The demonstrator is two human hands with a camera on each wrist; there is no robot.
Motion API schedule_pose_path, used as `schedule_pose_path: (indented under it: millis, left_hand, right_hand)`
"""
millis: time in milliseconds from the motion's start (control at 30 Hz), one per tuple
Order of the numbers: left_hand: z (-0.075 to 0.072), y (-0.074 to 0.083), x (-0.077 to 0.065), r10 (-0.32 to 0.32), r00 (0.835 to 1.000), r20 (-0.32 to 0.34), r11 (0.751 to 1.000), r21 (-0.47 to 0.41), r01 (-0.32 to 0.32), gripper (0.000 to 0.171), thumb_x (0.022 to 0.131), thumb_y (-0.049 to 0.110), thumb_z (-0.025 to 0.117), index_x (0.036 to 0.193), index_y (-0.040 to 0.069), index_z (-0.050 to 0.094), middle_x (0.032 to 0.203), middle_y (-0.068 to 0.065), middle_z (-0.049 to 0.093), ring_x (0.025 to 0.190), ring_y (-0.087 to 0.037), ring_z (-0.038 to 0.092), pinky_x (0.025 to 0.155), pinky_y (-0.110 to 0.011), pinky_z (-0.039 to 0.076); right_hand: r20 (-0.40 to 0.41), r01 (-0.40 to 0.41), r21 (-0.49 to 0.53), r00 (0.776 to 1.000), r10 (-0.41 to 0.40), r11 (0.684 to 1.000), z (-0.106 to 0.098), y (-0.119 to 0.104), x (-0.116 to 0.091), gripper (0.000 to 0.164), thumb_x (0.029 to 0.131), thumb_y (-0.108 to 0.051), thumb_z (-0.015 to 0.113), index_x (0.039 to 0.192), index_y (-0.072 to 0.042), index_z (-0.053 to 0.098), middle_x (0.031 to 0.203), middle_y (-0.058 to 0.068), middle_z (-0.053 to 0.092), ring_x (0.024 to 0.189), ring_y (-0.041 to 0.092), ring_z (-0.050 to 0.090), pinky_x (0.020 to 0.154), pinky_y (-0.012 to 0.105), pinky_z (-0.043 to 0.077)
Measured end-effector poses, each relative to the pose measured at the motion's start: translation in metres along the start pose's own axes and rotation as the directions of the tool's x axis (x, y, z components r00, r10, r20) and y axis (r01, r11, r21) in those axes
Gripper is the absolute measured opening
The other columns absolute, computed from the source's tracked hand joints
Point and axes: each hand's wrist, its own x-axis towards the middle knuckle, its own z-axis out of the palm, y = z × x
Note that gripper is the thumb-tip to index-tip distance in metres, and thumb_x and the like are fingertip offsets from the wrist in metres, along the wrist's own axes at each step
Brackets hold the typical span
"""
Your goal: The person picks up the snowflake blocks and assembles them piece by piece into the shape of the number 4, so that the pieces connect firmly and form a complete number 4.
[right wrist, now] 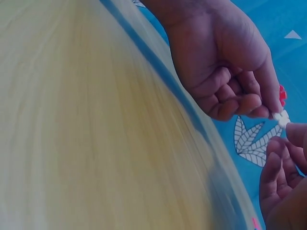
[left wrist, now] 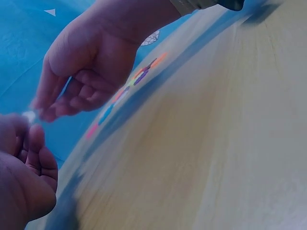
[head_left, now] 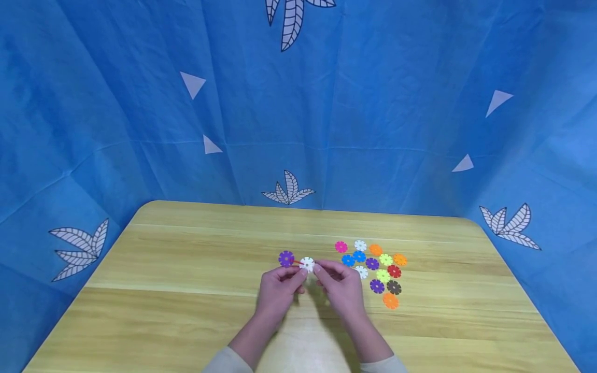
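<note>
In the head view a white notched disc (head_left: 307,264) is held up between both hands, above the table. My left hand (head_left: 278,291) pinches its lower left edge with thumb and forefinger, while my right hand (head_left: 344,290) pinches the right edge. A red disc (head_left: 297,262), seen nearly edge-on, sits at the white disc's left side. Beyond it shows a purple notched disc (head_left: 286,258). The right wrist view shows the white disc (right wrist: 282,118) between the fingertips, with the red disc (right wrist: 282,95) partly hidden behind the left hand (right wrist: 225,62).
Right of the hands, loose notched discs lie on the wooden table (head_left: 177,259), among them a pink disc (head_left: 341,247), a brown disc (head_left: 394,287) and an orange disc (head_left: 390,300). A blue patterned curtain (head_left: 396,103) hangs behind the table and along its sides.
</note>
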Motion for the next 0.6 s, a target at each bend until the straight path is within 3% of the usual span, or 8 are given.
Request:
schedule_pose_path:
  millis: [267,600]
  left_hand:
    - [0.0,0.001,0.002,0.0,0.999,-0.039,1.0,-0.014,0.0,0.021,0.085,0.015,0.081,0.098,-0.001,0.073,0.09,-0.009,0.071,0.065,-0.014,0.063,0.062,-0.026,0.056]
    - [-0.001,0.001,0.004,0.006,0.998,-0.059,0.997,-0.079,-0.01,0.022,0.085,0.01,0.08,0.099,-0.005,0.073,0.091,-0.011,0.07,0.071,-0.019,0.065,0.063,-0.025,0.056]
  right_hand:
    - [-0.044,0.104,-0.094,0.993,-0.108,0.99,-0.017,0.002,-0.002,0.028,0.083,-0.01,0.082,0.108,0.0,0.074,0.089,0.009,0.07,0.077,0.024,0.067,0.067,0.029,0.057]
    - [-0.11,0.077,-0.184,0.989,-0.099,0.98,-0.042,0.009,0.001,0.034,0.078,-0.011,0.087,0.11,-0.004,0.074,0.087,0.007,0.07,0.07,0.021,0.065,0.059,0.028,0.055]
